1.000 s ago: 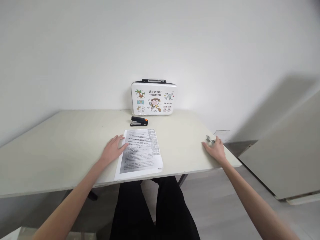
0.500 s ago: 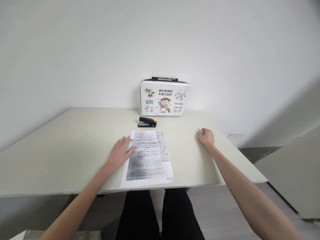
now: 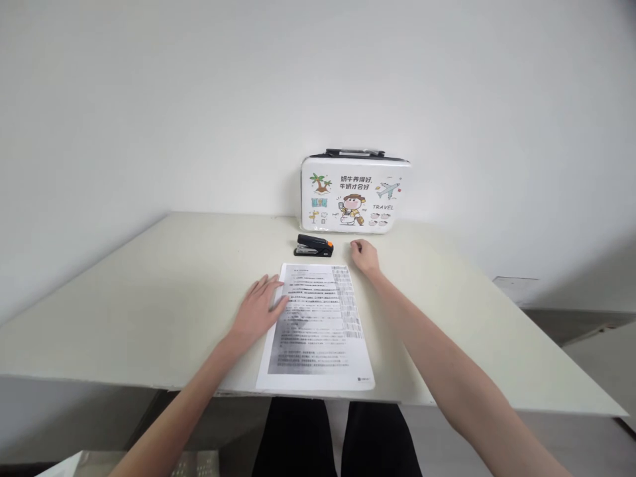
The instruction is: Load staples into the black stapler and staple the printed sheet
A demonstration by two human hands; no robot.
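Note:
My left hand (image 3: 259, 308) lies with its fingers spread at the left edge of a printed sheet of paper (image 3: 318, 324), thumb and fingertips touching the page. The sheet carries lines of text, a dark shaded area and a strip of barcode-like marks on its right side. Just beyond the paper's top edge is a black stapler (image 3: 314, 246) with an orange part at its right end. My right hand (image 3: 365, 257) is closed, just right of the stapler and apart from it, near the sheet's top right corner. Whatever its fingers hold, if anything, is hidden.
A white case (image 3: 354, 195) with cartoon prints and a black handle stands upright at the back, against the wall (image 3: 238, 99). All of this is on a pale table (image 3: 149, 298), whose front edge runs just below the sheet. Below it are my legs in black trousers (image 3: 298, 437).
My right hand has moved left across the table, closer to the stapler, still closed. My left hand stays on the paper. The view has shifted, so things appear farther right.

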